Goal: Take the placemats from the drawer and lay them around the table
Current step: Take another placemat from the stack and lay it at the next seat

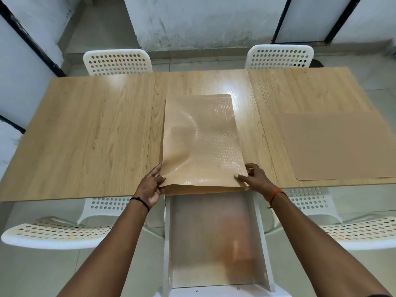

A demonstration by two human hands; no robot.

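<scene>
Tan embossed placemat, both hands pinching, wood-grain table

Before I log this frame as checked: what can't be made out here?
- Head view: stack of placemats held by left hand and right hand; the count is hidden, since only the top mat shows.
- Right placemat: far corner cut by the frame edge.
- Drawer: its floor is blurred.

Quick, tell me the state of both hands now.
Left hand: pinching the near left corner of the placemat stack.
Right hand: gripping the stack's near right corner.
</scene>
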